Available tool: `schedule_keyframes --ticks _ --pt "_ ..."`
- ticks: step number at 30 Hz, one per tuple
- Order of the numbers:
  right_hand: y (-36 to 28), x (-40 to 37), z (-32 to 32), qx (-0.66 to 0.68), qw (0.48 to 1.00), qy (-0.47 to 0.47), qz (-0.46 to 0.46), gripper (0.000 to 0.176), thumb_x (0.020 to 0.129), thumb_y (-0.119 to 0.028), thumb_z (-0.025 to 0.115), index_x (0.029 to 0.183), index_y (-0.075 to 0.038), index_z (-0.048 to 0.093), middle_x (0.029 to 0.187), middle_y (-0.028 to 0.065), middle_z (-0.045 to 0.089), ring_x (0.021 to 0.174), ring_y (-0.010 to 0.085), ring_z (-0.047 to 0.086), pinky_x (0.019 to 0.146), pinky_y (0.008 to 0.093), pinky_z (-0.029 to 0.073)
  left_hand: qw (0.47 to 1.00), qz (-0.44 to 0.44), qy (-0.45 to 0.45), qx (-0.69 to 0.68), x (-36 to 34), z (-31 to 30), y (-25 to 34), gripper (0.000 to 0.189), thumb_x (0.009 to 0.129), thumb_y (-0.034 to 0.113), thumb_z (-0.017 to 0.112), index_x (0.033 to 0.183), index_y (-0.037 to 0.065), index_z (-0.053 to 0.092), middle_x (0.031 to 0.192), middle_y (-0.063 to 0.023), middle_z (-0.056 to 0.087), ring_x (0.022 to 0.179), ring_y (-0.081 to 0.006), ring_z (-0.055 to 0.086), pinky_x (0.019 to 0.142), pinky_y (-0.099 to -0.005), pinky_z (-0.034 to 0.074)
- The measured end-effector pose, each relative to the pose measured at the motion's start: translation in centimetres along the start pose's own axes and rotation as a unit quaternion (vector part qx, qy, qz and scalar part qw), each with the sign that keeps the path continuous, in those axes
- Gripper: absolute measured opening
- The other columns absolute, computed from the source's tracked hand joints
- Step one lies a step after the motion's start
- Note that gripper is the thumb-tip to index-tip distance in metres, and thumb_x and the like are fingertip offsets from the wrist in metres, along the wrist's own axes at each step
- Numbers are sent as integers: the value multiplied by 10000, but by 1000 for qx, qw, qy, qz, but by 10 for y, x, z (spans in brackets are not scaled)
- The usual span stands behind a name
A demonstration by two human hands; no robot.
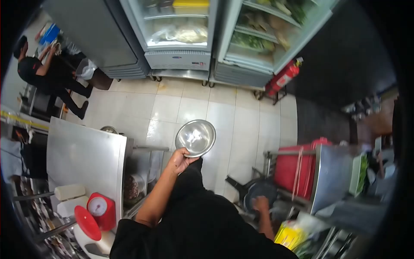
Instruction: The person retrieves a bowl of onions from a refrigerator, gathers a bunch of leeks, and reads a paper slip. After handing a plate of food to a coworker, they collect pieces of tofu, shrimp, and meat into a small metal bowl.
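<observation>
A shiny round metal bowl (199, 134) is held out over the tiled floor, tilted so its inside faces up toward me. My left hand (182, 160) grips its near rim, thumb over the edge and fingers underneath. Down at the right, my right hand (260, 203) is in front of a dark frying pan (264, 190), whose black handle points to the upper left. Motion blurs that hand, and whether it touches the pan cannot be made out.
Ahead stand a glass-front fridge (177, 56) and an open-shelved one with greens. A red fire extinguisher (284, 77) is beside them. On the left are a steel table (82, 146) and red scale (102, 211); a red bin (293, 172) stands right. A person (36, 71) works far left.
</observation>
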State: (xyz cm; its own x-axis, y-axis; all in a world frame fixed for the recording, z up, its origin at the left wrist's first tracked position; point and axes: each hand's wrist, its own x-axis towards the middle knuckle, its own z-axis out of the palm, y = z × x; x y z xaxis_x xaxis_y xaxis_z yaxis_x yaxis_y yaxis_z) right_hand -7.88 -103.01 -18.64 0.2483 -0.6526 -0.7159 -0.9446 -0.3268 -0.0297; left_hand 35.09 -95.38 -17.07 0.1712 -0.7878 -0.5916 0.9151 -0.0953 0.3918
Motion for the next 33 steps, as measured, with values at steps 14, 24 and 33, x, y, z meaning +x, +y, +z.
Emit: schedule_keyframes --ticks 14,24,33 --pt "-528 318 -305 -160 878 155 -423 166 777 -41 493 900 -2 597 962 247 592 927 416 584 813 482 472 955 219 171 -105 36 -11 191 356 724 41 445 1035 -128 483 991 -227 586 824 -328 634 704 -424 568" --pt "-878 493 -438 -377 665 382 -518 434 909 -225 360 1251 15 480 1393 174 363 1352 335 219 1065 493 228 850 329 337 -238 54 -60 251 480 713 67 431 1160 -108 428 1037 -224 573 884 -348 622 688 -459 564" --pt "-1009 512 -517 -710 516 358 -318 426 940 -291 364 1314 -121 478 1369 80 421 1287 275 332 1012 496 226 790 345 395 -317 83 -74 325 484 731 68 431 1196 -68 426 1065 -195 575 883 -317 624 672 -415 559"
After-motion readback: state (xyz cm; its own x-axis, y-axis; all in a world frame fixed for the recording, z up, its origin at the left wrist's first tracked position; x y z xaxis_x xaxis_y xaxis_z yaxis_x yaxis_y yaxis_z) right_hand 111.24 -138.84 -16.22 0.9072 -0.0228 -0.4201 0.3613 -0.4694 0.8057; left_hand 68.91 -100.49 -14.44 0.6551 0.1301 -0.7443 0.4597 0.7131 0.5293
